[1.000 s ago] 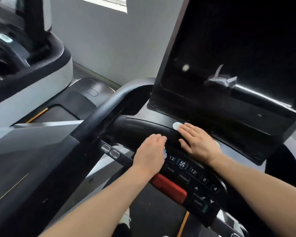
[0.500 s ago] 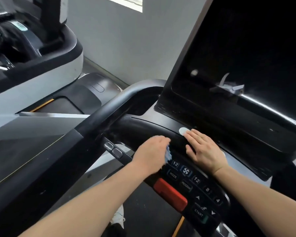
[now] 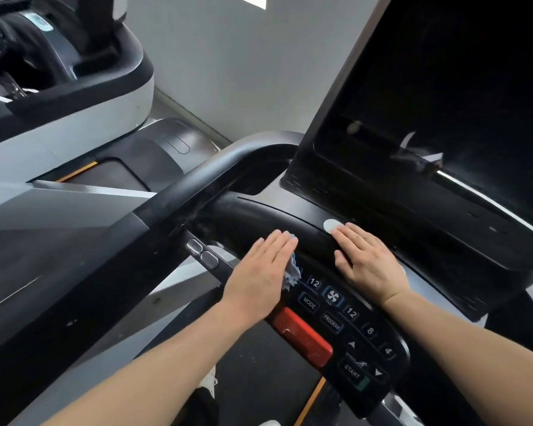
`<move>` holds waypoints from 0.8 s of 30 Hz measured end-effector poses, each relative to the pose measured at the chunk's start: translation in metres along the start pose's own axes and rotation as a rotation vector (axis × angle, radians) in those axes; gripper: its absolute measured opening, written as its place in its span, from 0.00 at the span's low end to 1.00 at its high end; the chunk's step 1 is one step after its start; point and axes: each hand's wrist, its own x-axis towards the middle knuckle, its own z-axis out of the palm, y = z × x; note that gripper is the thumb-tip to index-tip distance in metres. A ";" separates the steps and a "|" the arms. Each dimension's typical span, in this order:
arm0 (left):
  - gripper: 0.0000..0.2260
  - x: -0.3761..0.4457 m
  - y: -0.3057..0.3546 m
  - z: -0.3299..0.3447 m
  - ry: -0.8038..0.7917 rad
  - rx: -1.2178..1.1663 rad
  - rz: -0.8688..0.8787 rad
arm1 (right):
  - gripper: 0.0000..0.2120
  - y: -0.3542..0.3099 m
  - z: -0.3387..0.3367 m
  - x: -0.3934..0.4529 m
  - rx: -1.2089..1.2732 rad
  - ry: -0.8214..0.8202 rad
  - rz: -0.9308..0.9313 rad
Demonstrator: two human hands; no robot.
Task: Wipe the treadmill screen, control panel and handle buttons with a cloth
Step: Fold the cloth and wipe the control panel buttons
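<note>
My left hand (image 3: 260,272) lies flat with straight fingers on the left end of the black control panel (image 3: 351,327). It presses a small light-blue cloth (image 3: 290,272), which peeks out from under its right edge. My right hand (image 3: 368,261) rests flat on the panel's upper rim, fingertips by a white oval sticker (image 3: 331,225). The dark screen (image 3: 443,96) rises above at the right. Two grey handle buttons (image 3: 203,253) sit on the left handlebar (image 3: 203,173), just left of my left hand.
A red stop key (image 3: 302,336) sits on the panel below MODE, PROGRAM and START buttons. Another treadmill (image 3: 68,96) stands to the left. A grey wall (image 3: 243,63) lies behind. The belt (image 3: 259,373) shows below the panel.
My left hand has flattened out over the cloth and slid slightly up and left on the panel. My right hand stays on the upper rim. The view has shifted a little leftward.
</note>
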 end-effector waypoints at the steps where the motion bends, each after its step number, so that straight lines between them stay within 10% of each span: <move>1: 0.31 0.002 0.000 -0.003 0.009 0.017 -0.064 | 0.26 0.000 0.000 0.000 0.000 0.000 0.000; 24: 0.24 -0.074 0.014 0.027 0.097 -0.125 0.078 | 0.30 0.003 0.002 -0.001 -0.050 -0.062 0.001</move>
